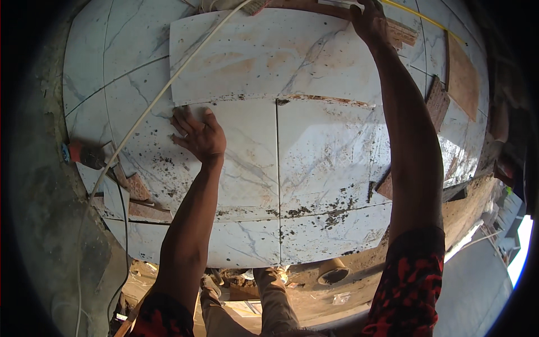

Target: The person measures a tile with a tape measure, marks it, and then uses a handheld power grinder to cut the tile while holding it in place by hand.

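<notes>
Head view, items by descending size. Floor of tiles [331,151], white with grey veining, dark joint lines between them, spanning most of the frame. Loose tile [269,56], one, same pattern, large, brown-smeared, lying over the floor of tiles at upper middle, between the two hands. Pale cable [149,110], long, thin, running from lower left up across the loose tile's left corner. Trousers [275,297], tan, at the lower edge. Brown panel [463,78], flat, at upper right. Left hand [197,135], bare, palm down, fingers spread wide, beside the loose tile's near left corner; contact with its edge cannot be told. Right hand [370,22], bare, at the loose tile's far right corner; fingers partly cut off by the frame, so spread or grip cannot be told. Power tool [88,155], red and black with a blue end, at far left. Pipe [333,273], round-mouthed, below the floor's near edge. Broken piece [138,186], brown, lower left. Crumbs [334,218], dark, scattered, densest near the front joint.
</notes>
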A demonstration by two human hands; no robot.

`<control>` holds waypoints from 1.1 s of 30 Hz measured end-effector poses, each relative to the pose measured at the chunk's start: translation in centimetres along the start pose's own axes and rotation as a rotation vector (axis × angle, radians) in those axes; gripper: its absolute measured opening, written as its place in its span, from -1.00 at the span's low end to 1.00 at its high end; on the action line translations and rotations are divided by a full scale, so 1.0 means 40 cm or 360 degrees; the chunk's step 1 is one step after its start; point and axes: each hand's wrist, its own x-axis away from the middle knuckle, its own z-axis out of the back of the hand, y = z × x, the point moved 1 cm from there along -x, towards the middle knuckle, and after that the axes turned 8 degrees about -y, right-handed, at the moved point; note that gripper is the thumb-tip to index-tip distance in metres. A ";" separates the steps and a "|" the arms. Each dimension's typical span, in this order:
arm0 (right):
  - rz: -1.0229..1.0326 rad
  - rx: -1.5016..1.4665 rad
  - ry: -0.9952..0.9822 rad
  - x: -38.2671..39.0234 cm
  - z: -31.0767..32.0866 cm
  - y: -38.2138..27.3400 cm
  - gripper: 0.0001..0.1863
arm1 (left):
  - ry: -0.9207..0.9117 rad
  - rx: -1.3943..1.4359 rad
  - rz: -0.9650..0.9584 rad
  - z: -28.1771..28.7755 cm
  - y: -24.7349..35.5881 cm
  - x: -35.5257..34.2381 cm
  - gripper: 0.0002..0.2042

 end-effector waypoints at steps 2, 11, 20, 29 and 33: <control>-0.0218 0.0054 -0.0210 -0.052 -0.033 -0.018 -0.68 | -0.0039 -0.0044 0.0036 0.019 -0.019 -0.013 -0.38; -0.0541 0.0850 -0.1537 -0.215 -0.105 0.074 -0.59 | -0.0155 -0.0087 0.0056 0.023 -0.008 -0.023 -0.39; -0.0078 0.1231 -0.1533 -0.190 0.079 0.163 -0.73 | -0.0174 -0.0037 0.0037 0.022 -0.010 -0.009 -0.39; 0.0421 0.0346 -0.0894 0.075 0.664 -0.150 -0.74 | -0.0019 -0.0027 -0.0058 -0.005 -0.019 0.010 -0.37; 0.0166 0.0015 -0.0906 0.326 0.880 -0.558 -0.70 | 0.0044 0.0081 -0.0132 -0.019 -0.056 -0.006 -0.33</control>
